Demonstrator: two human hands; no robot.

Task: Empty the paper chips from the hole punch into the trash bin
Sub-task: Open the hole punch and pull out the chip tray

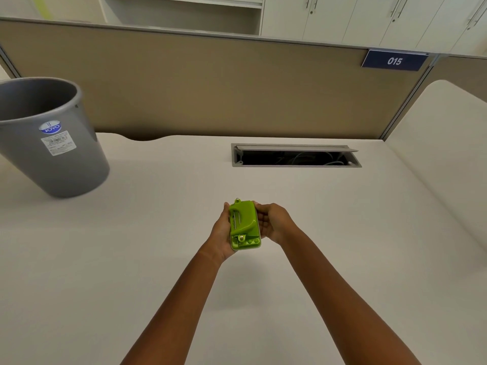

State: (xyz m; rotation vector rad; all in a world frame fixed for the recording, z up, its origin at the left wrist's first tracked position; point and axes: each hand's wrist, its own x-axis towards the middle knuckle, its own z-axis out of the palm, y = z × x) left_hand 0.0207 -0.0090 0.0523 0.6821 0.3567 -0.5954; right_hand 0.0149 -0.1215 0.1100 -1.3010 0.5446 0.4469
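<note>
The bench (158,246) is big, flat and pale cream. It fills most of the view. At 12 o'clock a tan wall panel (210,83) stands along its far edge. A blue sign (394,60) with "015" hangs on the panel at 2 o'clock. White cupboards (369,19) and an open shelf (184,14) show above the panel.

A long grey slot (295,155) is cut into the bench just past the middle, toward 1 o'clock. Its lid is tipped up, and cords lie in the dark inside.

The grey trash bin (50,143) stands on the bench at 10 o'clock, near the left edge. Its top is open. It has a blue sticker and a white label on its side.

The green hole punch (244,224) is in the middle of the view, lifted above the bench, well apart from the bin. The left hand (220,233) holds it from below and from the left side, so this grip is closed on it. The right hand (274,222) touches its right side with bent fingers.

The bench between the hands and the bin is bare. At 3 o'clock a second pale top curves away to the right.
</note>
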